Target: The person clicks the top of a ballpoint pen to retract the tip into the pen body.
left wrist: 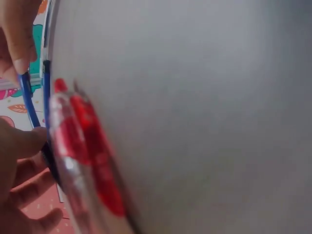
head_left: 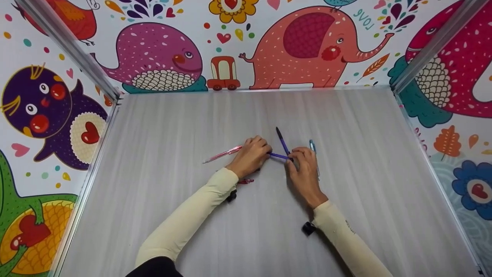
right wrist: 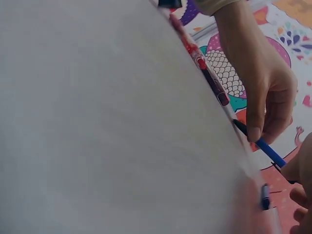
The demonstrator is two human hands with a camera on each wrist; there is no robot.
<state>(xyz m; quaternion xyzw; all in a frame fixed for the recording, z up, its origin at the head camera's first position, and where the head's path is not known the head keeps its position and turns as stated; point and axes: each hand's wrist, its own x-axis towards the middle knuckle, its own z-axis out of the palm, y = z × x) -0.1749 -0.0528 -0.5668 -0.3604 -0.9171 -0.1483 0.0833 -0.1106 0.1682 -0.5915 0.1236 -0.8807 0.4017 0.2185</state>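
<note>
Pinching one blue pen (head_left: 277,156) between them, left hand (head_left: 251,156) and right hand (head_left: 305,169), fingers curled

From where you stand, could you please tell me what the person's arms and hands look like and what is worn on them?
Both arms wear long, snug cream sleeves reaching the wrists. The left hand and right hand are bare, without gloves or visible rings. A small black camera sits under the left wrist, another black camera at the right wrist. A faint small marking shows on the right sleeve.
</note>
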